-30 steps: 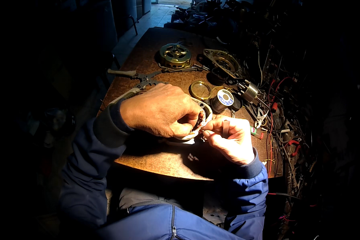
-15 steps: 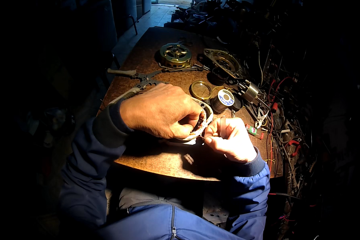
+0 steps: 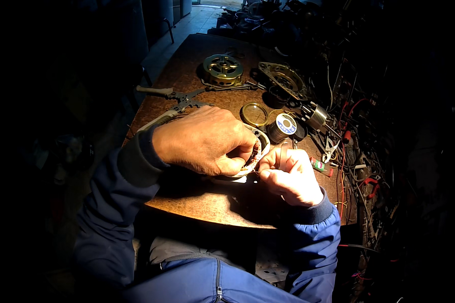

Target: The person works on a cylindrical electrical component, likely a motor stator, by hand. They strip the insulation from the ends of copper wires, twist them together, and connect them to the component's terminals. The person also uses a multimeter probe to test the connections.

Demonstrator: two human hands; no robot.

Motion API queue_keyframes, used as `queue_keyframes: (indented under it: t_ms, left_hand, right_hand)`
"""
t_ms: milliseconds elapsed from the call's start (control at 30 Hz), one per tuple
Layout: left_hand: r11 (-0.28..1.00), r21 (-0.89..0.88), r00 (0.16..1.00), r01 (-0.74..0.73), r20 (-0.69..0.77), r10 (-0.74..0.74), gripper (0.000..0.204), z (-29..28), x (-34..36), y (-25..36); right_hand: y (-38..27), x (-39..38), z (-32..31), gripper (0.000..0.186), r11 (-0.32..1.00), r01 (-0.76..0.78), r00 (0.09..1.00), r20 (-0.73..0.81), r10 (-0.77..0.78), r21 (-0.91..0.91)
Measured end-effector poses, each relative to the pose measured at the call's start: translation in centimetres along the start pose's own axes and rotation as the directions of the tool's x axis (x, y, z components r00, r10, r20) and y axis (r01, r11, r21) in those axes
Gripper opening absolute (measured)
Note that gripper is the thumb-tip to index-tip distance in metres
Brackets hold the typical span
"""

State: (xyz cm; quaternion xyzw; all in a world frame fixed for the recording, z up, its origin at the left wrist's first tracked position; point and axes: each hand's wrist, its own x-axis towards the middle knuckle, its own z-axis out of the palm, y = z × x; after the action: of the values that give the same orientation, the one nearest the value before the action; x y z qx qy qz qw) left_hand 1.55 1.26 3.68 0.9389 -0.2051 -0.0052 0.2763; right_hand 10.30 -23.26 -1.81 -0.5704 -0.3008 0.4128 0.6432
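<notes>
On the table before me lies a ring-shaped motor part with a pale rim and copper windings inside. My left hand reaches over it from the left, thumb and fingers closed on its inner edge by the windings and hiding much of the ring. Just right of the rim, my right hand is closed in a pinch on a thin wire that runs toward the ring. The fingertips cover the wire's end.
Behind my hands are a wire spool, a brass-coloured ring with glass, a gold motor housing and a gold end cover. Wire strippers lie left, pliers right, beside tangled wires.
My right hand has shifted very slightly. A small bright patch on the table in front of my hands is now dark. My left hand keeps its place.
</notes>
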Motion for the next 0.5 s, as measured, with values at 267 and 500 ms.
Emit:
queue_keyframes:
  t_ms: [267,500]
  left_hand:
    - [0.999,0.0,0.998,-0.037,-0.048,0.036,0.013,0.22,0.01,-0.03]
    - [0.983,-0.168,0.996,-0.079,-0.058,0.07,0.008,-0.26,-0.21,0.19]
  right_hand:
    - [-0.36,-0.09,0.59,0.013,0.999,0.007,1.0,-0.015,-0.008,-0.045]
    - [-0.34,-0.17,0.38,0.013,0.998,-0.004,0.999,-0.034,0.002,-0.057]
